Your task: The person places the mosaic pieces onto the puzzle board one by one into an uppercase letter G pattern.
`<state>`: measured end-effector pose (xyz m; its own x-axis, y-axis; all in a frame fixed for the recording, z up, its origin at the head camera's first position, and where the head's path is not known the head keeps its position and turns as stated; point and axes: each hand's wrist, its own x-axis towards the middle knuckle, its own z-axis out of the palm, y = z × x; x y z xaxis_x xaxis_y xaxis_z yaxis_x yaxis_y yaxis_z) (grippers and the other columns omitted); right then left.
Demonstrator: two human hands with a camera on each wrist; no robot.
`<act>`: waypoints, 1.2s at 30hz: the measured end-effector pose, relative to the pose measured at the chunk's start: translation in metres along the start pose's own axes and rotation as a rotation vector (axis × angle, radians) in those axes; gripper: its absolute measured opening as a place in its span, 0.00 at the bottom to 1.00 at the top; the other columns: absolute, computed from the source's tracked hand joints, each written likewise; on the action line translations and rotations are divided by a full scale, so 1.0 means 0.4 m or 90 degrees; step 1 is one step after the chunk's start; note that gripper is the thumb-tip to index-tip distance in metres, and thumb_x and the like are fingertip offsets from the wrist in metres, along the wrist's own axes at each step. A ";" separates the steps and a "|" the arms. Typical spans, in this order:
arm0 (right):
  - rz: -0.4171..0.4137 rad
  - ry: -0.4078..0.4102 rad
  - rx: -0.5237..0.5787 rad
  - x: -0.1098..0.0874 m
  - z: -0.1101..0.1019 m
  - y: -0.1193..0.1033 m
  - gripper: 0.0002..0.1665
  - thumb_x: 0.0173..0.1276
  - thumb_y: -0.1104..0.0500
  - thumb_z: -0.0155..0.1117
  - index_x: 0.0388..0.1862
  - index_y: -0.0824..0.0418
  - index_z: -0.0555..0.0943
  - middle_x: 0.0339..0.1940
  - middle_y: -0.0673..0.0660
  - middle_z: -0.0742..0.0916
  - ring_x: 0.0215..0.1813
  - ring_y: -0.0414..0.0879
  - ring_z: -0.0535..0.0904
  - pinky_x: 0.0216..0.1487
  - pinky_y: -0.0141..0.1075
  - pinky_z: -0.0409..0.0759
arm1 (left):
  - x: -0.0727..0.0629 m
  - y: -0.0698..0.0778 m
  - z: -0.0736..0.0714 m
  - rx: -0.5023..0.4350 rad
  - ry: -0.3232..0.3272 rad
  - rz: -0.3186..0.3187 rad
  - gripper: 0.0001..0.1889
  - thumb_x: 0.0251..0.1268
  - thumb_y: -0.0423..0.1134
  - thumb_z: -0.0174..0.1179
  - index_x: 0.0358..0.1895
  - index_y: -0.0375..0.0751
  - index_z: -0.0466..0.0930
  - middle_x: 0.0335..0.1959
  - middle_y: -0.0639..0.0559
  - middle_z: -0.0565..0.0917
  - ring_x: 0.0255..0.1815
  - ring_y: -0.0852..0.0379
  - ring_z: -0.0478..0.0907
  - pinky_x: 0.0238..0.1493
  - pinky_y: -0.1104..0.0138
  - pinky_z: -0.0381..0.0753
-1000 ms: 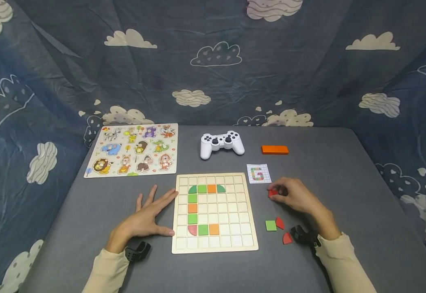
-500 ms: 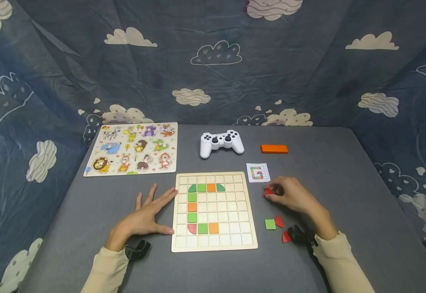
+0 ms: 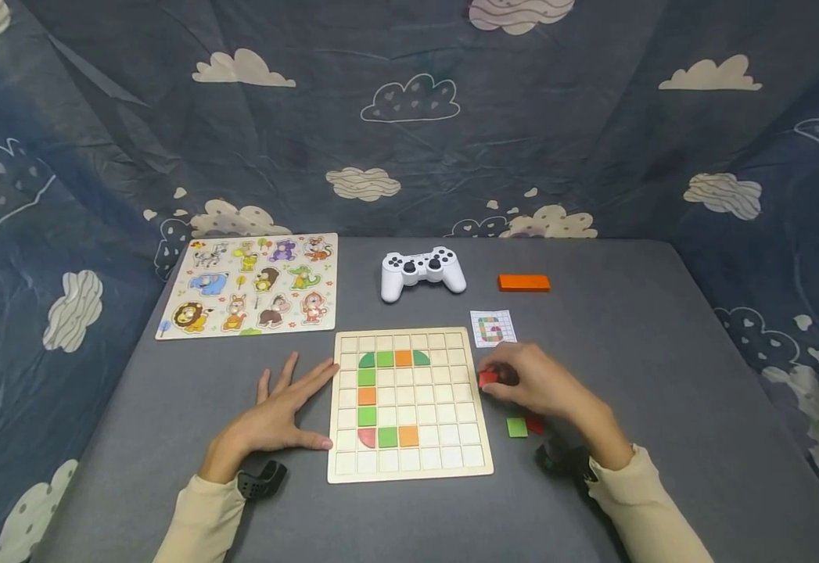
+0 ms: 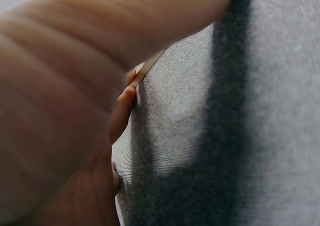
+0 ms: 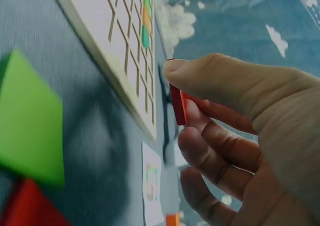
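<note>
My right hand [image 3: 539, 379] pinches a red tile [image 3: 487, 378] between thumb and fingers, just off the right edge of the wooden grid board [image 3: 444, 461]. In the right wrist view the red tile [image 5: 178, 104] is seen edge-on, above the table. My left hand [image 3: 271, 418] lies spread on the table, its thumb and a fingertip touching the board's left edge. Green, orange and red pieces sit in the board's cells, in a row, a column and a lower row. A green square tile [image 3: 517, 428] and a partly hidden red piece [image 3: 535, 424] lie below my right hand.
A small card [image 3: 493, 328] with a coloured grid pattern lies beyond my right hand. Farther back are an orange block [image 3: 524, 283] and a white game controller [image 3: 423, 272]. An animal puzzle board [image 3: 250, 286] lies at the back left. A cloud-patterned cloth hangs behind.
My right hand has moved left toward the board with the red tile. Its wrist now covers the spot where another red piece was visible. The left hand stays at the board's edge.
</note>
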<state>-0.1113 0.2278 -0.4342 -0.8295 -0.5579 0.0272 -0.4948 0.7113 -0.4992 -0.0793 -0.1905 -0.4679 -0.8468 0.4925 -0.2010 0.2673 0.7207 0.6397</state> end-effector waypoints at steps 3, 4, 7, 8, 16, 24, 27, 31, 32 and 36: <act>-0.023 -0.015 -0.006 0.004 0.009 -0.024 0.13 0.61 0.57 0.76 0.44 0.57 0.86 0.35 0.45 0.84 0.36 0.41 0.76 0.37 0.31 0.75 | 0.000 -0.001 0.001 0.001 0.001 0.001 0.60 0.44 0.59 0.78 0.81 0.53 0.53 0.83 0.50 0.52 0.81 0.31 0.24 0.69 0.30 0.19; -0.031 -0.019 -0.009 0.005 0.013 -0.032 0.14 0.61 0.56 0.76 0.44 0.57 0.86 0.35 0.45 0.84 0.36 0.40 0.76 0.38 0.31 0.75 | 0.000 -0.001 0.001 0.002 0.001 0.001 0.60 0.44 0.59 0.78 0.81 0.53 0.52 0.83 0.50 0.52 0.81 0.31 0.24 0.69 0.30 0.19; -0.048 -0.029 -0.011 0.005 0.022 -0.053 0.13 0.61 0.56 0.76 0.43 0.55 0.86 0.36 0.44 0.84 0.37 0.39 0.77 0.40 0.31 0.77 | 0.002 -0.002 0.003 0.005 0.002 0.003 0.60 0.44 0.59 0.77 0.81 0.53 0.52 0.83 0.50 0.52 0.81 0.31 0.25 0.69 0.29 0.19; -0.052 -0.034 -0.012 0.005 0.025 -0.059 0.12 0.61 0.55 0.76 0.43 0.55 0.86 0.37 0.44 0.84 0.38 0.39 0.77 0.41 0.31 0.77 | 0.002 -0.002 0.003 0.005 0.003 0.002 0.60 0.44 0.59 0.78 0.81 0.53 0.52 0.83 0.50 0.52 0.81 0.31 0.25 0.69 0.29 0.19; -0.085 -0.058 -0.005 0.008 0.049 -0.095 0.11 0.62 0.56 0.74 0.44 0.53 0.87 0.39 0.44 0.84 0.36 0.40 0.77 0.36 0.28 0.75 | 0.002 0.003 0.000 0.000 0.001 0.004 0.60 0.44 0.59 0.77 0.81 0.52 0.52 0.83 0.48 0.51 0.81 0.30 0.24 0.68 0.29 0.19; -0.130 -0.077 0.006 0.018 0.087 -0.122 0.09 0.64 0.58 0.72 0.43 0.54 0.87 0.40 0.45 0.85 0.35 0.39 0.77 0.37 0.26 0.75 | 0.000 -0.002 0.002 0.005 0.004 0.006 0.59 0.44 0.59 0.77 0.81 0.53 0.52 0.83 0.48 0.52 0.81 0.30 0.25 0.68 0.29 0.19; -0.138 -0.086 0.000 0.019 0.097 -0.133 0.09 0.64 0.57 0.71 0.43 0.54 0.87 0.40 0.45 0.85 0.36 0.38 0.78 0.38 0.26 0.77 | 0.001 -0.001 0.002 0.004 0.004 0.009 0.59 0.44 0.59 0.77 0.81 0.52 0.53 0.83 0.48 0.52 0.81 0.29 0.25 0.68 0.29 0.19; -0.145 -0.089 -0.015 0.022 0.107 -0.146 0.09 0.65 0.56 0.70 0.44 0.53 0.86 0.40 0.45 0.85 0.38 0.37 0.77 0.41 0.29 0.78 | 0.001 0.001 0.002 0.009 0.002 0.006 0.59 0.44 0.59 0.77 0.81 0.52 0.52 0.83 0.49 0.52 0.81 0.30 0.25 0.68 0.29 0.19; -0.148 -0.088 -0.019 0.023 0.110 -0.148 0.09 0.65 0.56 0.70 0.44 0.53 0.86 0.40 0.45 0.85 0.39 0.37 0.76 0.43 0.30 0.78 | 0.001 0.000 0.002 0.011 0.002 0.004 0.59 0.44 0.59 0.77 0.81 0.52 0.52 0.83 0.49 0.52 0.81 0.30 0.25 0.69 0.29 0.19; -0.158 -0.089 -0.033 0.026 0.121 -0.155 0.09 0.64 0.54 0.71 0.43 0.52 0.86 0.40 0.44 0.85 0.40 0.36 0.77 0.47 0.32 0.79 | 0.001 0.000 0.002 0.011 0.004 0.003 0.60 0.44 0.58 0.78 0.81 0.52 0.53 0.83 0.50 0.52 0.81 0.31 0.25 0.69 0.30 0.19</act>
<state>-0.0769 0.1571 -0.4449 -0.6395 -0.7685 0.0213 -0.6935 0.5647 -0.4474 -0.0791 -0.1900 -0.4688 -0.8484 0.4927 -0.1934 0.2786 0.7265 0.6282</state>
